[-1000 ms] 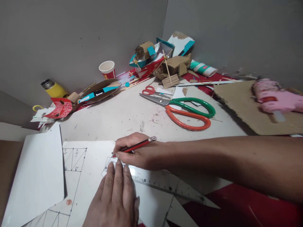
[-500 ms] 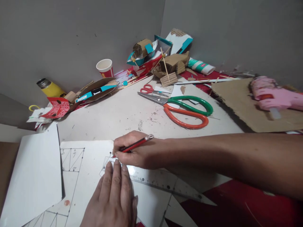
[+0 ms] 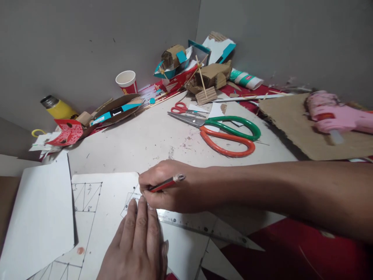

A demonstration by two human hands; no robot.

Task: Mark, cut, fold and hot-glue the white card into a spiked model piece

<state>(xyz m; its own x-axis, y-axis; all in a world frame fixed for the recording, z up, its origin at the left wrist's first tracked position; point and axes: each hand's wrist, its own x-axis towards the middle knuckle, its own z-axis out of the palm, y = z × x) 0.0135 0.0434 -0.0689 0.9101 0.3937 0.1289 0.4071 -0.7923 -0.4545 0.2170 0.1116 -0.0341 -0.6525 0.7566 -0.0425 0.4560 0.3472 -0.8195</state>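
Note:
My right hand grips a red and black pencil, its tip hidden behind the fingers at the upper edge of a clear ruler. With fingers stretched out, my left hand lies flat on the ruler's left part and presses it onto white card. Lines and small dots are drawn on the card. A second white sheet covers the card's left side.
Large scissors with green and orange handles lie beyond my right arm. A pink glue gun rests on cardboard at the right. Along the wall stand a paper cup, a yellow bottle and cardboard pieces.
My right hand has shifted slightly right along the ruler, and the pencil has tipped lower. My left hand still presses on the ruler. The whole view has moved a little.

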